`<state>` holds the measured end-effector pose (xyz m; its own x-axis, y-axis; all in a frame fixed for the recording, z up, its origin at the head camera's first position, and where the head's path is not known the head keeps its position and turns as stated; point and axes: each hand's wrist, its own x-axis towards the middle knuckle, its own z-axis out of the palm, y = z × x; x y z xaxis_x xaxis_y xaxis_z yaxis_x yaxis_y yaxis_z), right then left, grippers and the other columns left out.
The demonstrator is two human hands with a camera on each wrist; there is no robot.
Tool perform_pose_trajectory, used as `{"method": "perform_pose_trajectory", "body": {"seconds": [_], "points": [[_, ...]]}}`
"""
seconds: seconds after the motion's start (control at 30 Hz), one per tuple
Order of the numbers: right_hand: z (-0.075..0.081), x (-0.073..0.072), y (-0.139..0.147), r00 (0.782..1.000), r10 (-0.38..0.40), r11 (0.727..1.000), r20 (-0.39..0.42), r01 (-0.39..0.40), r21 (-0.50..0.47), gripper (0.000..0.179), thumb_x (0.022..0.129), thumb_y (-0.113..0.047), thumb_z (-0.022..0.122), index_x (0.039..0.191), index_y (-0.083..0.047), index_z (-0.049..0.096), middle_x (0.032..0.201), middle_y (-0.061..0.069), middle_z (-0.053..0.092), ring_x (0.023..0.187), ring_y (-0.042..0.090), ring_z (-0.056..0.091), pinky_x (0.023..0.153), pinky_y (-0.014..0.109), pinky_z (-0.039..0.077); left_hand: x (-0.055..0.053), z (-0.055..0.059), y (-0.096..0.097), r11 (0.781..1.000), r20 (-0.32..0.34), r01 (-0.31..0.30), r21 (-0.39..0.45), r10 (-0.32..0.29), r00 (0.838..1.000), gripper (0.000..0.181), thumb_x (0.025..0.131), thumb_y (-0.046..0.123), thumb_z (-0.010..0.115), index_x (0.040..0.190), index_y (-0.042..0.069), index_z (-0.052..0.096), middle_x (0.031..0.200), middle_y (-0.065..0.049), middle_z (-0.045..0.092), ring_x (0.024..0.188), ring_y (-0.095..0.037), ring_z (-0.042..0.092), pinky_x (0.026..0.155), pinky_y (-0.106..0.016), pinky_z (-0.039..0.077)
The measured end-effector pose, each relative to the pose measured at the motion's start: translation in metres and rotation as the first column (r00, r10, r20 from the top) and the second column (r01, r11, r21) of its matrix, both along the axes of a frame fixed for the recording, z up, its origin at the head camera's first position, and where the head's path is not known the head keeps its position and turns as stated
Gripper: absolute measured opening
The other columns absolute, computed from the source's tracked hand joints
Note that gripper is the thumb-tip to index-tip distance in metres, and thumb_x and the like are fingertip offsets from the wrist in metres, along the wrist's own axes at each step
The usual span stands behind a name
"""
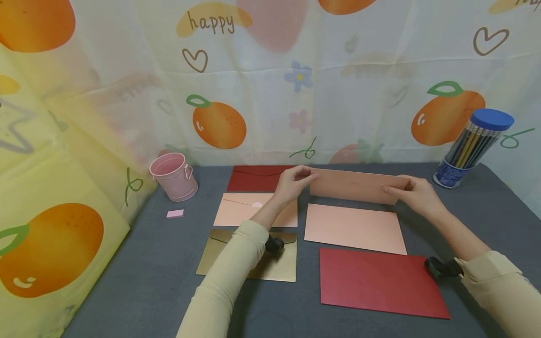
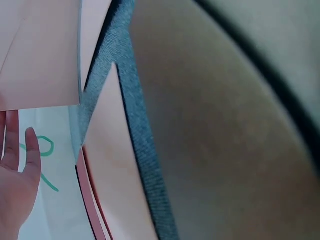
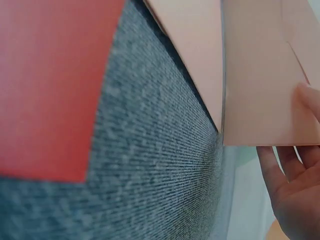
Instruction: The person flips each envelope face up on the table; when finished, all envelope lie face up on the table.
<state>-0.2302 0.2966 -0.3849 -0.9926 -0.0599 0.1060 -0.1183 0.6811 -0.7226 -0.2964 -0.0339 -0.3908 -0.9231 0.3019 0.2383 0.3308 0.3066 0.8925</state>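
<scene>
Between both hands a pink envelope [image 1: 355, 184] is held tilted up near the back of the table, its flap line showing in the right wrist view. My left hand [image 1: 293, 183] pinches its left end, and my right hand [image 1: 416, 195] grips the right end, thumb on the near face and fingers behind. Just in front lies another pink envelope [image 1: 355, 229], plain side up, with a red envelope [image 1: 380, 284] nearer me. Under and beside the left arm are a gold envelope [image 1: 203, 258], a pink envelope [image 1: 236, 211] with a round pale seal, and a dark red envelope [image 1: 258, 178].
A small pink bucket [image 1: 175, 180] stands at the back left, and a pink eraser-like block [image 1: 175, 214] lies before it. At the back right is a blue-lidded tub of pencils [image 1: 471, 145]. A printed cloth [image 1: 262, 94] hangs behind the grey table [image 1: 139, 281].
</scene>
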Motion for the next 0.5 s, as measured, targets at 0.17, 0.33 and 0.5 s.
{"method": "perform_pose_trajectory", "body": {"seconds": [0.17,0.33,0.5], "points": [[0.0,-0.002,0.001,0.998,-0.015,0.999,0.063,0.013,0.032,0.052,0.091,-0.044,0.066,0.073,-0.004,0.04,0.059,0.0,0.033,0.053,0.015,0.034,0.048,0.032,0.03,-0.002,-0.005,0.0,0.995,0.03,-0.026,-0.093,0.029,0.999,0.02,0.091,0.021,0.071,0.106,0.007,0.072,0.103,-0.005,0.07,0.096,-0.017,0.064,0.08,-0.025,0.051],[-0.003,-0.003,0.001,0.996,0.008,0.998,0.091,-0.013,0.057,0.048,0.093,-0.042,0.064,0.097,0.004,0.054,0.069,0.003,0.048,0.064,0.017,0.042,0.054,0.032,0.033,-0.003,-0.009,-0.002,0.98,0.047,-0.028,-0.198,0.038,0.998,0.021,0.091,0.022,0.071,0.107,0.008,0.071,0.104,-0.004,0.07,0.097,-0.017,0.063,0.078,-0.024,0.05],[-0.008,-0.003,0.002,0.995,0.028,0.992,0.099,-0.04,0.117,0.044,0.093,-0.04,0.066,0.093,0.002,0.055,0.07,0.004,0.054,0.063,0.018,0.046,0.054,0.032,0.036,-0.004,-0.013,-0.004,0.964,0.048,-0.015,-0.266,0.029,0.998,0.018,0.092,0.017,0.069,0.107,0.008,0.071,0.1,-0.004,0.07,0.095,-0.017,0.063,0.076,-0.024,0.05]]}}
